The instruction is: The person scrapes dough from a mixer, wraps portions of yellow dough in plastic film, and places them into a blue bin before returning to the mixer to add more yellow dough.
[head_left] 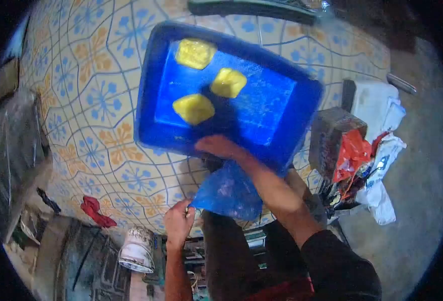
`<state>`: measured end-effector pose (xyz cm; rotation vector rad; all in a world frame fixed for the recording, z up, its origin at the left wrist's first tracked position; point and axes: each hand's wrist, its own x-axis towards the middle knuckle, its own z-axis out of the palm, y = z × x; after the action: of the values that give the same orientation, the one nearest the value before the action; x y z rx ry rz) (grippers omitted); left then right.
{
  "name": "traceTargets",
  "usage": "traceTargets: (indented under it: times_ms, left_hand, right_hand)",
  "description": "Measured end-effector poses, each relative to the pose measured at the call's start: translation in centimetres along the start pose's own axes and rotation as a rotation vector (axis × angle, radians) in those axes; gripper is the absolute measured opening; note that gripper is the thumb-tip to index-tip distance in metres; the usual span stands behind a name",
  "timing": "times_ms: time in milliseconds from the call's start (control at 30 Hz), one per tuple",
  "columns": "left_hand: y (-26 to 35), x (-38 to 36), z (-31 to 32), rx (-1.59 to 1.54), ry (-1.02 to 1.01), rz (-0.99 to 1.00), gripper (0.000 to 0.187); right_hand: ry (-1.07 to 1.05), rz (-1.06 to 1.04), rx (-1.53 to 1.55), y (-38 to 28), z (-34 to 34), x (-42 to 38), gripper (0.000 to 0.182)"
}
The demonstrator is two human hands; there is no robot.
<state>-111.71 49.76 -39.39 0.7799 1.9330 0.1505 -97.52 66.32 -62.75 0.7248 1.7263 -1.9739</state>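
Observation:
A blue plastic tub (146,108) stands on the tiled surface, with three yellow plastic-looking packets inside: one packet (196,53) in the far left corner, another (229,83) nearer the middle, and a third (194,109) by the near left side. My left hand (179,219) pinches the left edge of a blue plastic bag (229,193), which hangs below the tub's near side. Over the near rim of the tub reaches my right hand (217,146), close to the third packet. Its fingers are blurred and dark, so I cannot tell what they hold.
Right of the tub sit a cardboard box (332,143), a red plastic bag (353,153), white plastic bags (382,188) and a white container (374,103). A red cloth (97,211) and a white bucket (137,249) are at the lower left.

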Motion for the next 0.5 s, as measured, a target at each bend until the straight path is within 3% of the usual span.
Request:
traceTargets:
  times_ms: [67,133,167,200,233,267,367,433,467,500]
  left_hand:
    - [2.4,0.1,-0.7,-0.028,-0.027,-0.003,0.020]
    - [6.1,0.2,-1.5,-0.044,-0.038,0.009,0.022]
    - [6.7,0.4,-1.2,-0.122,-0.006,0.091,0.021]
    - [7.2,1.0,-0.9,-0.206,0.016,0.174,0.020]
    - [9.3,1.5,-1.2,-0.273,-0.022,0.132,0.017]
    - [11.8,1.8,-1.5,-0.332,-0.064,0.082,0.015]
    - [17.9,1.5,-1.5,-0.387,-0.033,0.233,0.014]
    - [22.6,1.7,-1.0,-0.410,-0.175,0.201,0.016]
    - [24.6,2.0,0.4,-0.424,-0.218,0.223,0.016]
    - [26.8,2.3,1.3,-0.436,-0.264,0.243,0.017]
  right_hand:
    - [-0.194,-0.201,0.330,2.2,0.3,-4.1,0.070]
    - [-0.243,-0.163,0.330,-5.0,-3.1,-11.9,0.088]
    - [-0.187,-0.132,0.301,-8.1,-4.7,-15.8,0.098]
    - [0.013,-0.235,0.156,-7.6,-4.3,-18.3,0.105]
    - [0.210,-0.320,-0.004,-7.0,-3.7,-20.4,0.112]
    - [0.260,-0.266,0.041,-7.1,-3.9,-22.5,0.112]
    - [0.372,-0.164,0.201,-8.7,-4.7,-28.4,0.112]
    - [0.445,-0.128,0.353,-10.6,-5.6,-32.0,0.110]
    - [0.521,-0.194,0.416,-10.3,-6.1,-34.0,0.092]
    - [0.546,-0.167,0.453,-8.7,-6.0,-34.8,0.084]
